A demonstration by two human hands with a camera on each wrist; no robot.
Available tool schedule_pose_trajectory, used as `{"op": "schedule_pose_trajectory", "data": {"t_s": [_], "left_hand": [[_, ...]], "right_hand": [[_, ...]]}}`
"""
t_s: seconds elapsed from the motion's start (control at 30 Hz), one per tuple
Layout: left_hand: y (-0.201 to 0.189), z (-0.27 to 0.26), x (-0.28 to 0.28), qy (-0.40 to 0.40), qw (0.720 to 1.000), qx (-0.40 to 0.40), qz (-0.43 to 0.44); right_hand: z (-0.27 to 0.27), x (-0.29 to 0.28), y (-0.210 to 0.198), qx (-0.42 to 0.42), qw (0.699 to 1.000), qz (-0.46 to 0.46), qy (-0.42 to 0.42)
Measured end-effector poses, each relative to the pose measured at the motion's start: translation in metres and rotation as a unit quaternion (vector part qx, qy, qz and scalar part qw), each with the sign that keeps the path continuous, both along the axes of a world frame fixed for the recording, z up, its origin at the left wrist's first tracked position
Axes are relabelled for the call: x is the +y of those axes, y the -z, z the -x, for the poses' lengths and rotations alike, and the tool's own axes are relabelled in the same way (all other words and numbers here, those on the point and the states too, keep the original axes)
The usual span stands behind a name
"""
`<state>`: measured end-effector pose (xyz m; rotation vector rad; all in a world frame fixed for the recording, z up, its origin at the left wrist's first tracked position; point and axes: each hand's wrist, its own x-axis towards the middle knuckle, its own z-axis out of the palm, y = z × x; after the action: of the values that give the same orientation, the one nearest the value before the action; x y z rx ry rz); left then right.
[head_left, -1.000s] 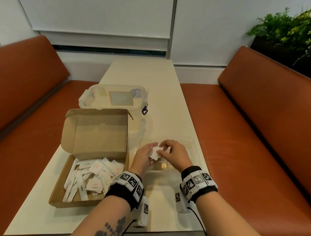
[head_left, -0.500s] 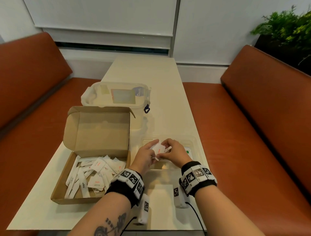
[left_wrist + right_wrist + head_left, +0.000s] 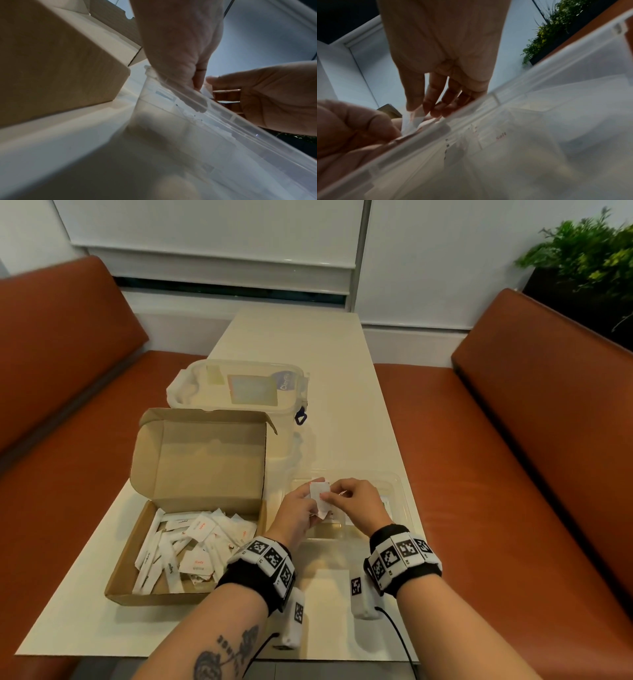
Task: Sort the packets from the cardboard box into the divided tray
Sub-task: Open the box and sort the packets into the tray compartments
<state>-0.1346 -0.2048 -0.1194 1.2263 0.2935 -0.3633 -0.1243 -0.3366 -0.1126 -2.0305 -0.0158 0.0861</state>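
A: What is held by the hands?
B: A small white packet (image 3: pixel 320 497) is pinched by the left hand (image 3: pixel 297 513) and right hand (image 3: pixel 356 501) above the clear divided tray (image 3: pixel 404 501).
A: What writing can be read?
B: "Salt" in red is seen in the tray; "Sugar" on packets (image 3: pixel 197 546) in the cardboard box (image 3: pixel 164 525); the lidded container's (image 3: pixel 239 386) label is partly legible.
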Motion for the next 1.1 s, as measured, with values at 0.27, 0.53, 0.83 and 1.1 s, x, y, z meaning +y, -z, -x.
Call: {"op": "schedule_pose_trajectory", "data": {"t_s": [0.27, 0.53, 0.83, 1.1], "left_hand": [[0.006, -0.004, 0.000, -0.021, 1.000, 0.007, -0.012], [0.004, -0.005, 0.001, -0.066, 0.997, 0.029, 0.024], [-0.007, -0.001, -0.001, -0.088, 0.994, 0.037, 0.049], [-0.008, 0.000, -0.001, -0.083, 0.995, 0.038, 0.049]], "right_hand": [[-0.003, -0.009, -0.010, -0.019, 0.997, -0.049, 0.061], [-0.006, -0.047, -0.009, 0.012, 0.982, 0.188, 0.010], [-0.004, -0.041, 0.017, 0.039, 0.954, 0.298, -0.018], [0.000, -0.037, 0.026, -0.030, 0.943, 0.331, 0.001]]}}
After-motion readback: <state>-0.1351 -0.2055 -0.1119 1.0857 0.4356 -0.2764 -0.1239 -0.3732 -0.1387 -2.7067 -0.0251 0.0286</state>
